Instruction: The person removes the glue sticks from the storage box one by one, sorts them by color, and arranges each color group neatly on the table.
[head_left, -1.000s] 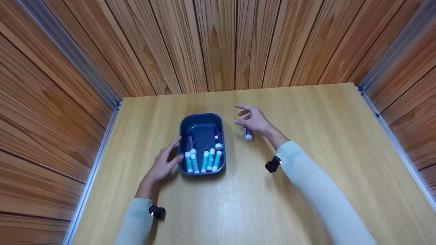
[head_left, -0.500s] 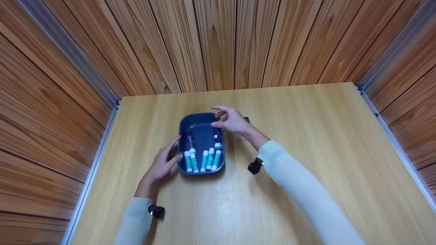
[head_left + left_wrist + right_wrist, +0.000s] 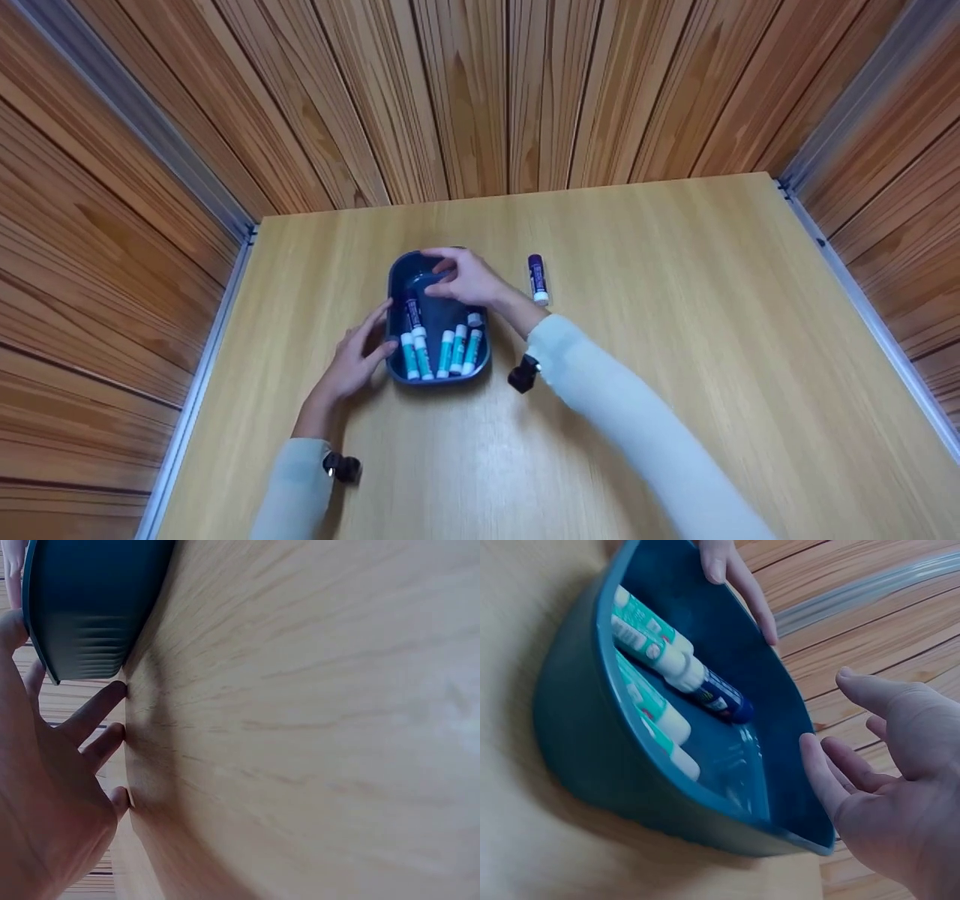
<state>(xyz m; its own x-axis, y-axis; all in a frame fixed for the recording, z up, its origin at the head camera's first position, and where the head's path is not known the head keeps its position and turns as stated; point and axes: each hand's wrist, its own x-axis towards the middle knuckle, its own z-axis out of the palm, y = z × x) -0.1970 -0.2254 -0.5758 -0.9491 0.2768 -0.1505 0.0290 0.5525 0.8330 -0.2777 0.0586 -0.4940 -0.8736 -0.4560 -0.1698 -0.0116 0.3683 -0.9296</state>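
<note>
A dark blue tray (image 3: 390, 352) stands on the table holding several teal-and-white glue sticks (image 3: 458, 349) at its near end. A purple glue stick (image 3: 413, 311) lies along its left side, and the white end of another shows under my right wrist. My left hand (image 3: 354, 364) touches the tray's left rim with spread fingers; in the left wrist view some fingertips (image 3: 118, 688) rest on the table. Over the tray's far half hovers my right hand (image 3: 472, 281), fingers loosely bent, with nothing between them in the right wrist view. Another purple glue stick (image 3: 538, 279) lies on the table to the right.
The wooden table (image 3: 675, 337) reaches back to a wood-plank wall (image 3: 480, 97). Metal rails (image 3: 202, 360) run along its left and right sides. Both sleeves carry a small black wrist camera (image 3: 523, 373).
My right hand has moved left from above the loose purple glue stick to over the tray, uncovering that stick. My left hand has stayed at the rim.
</note>
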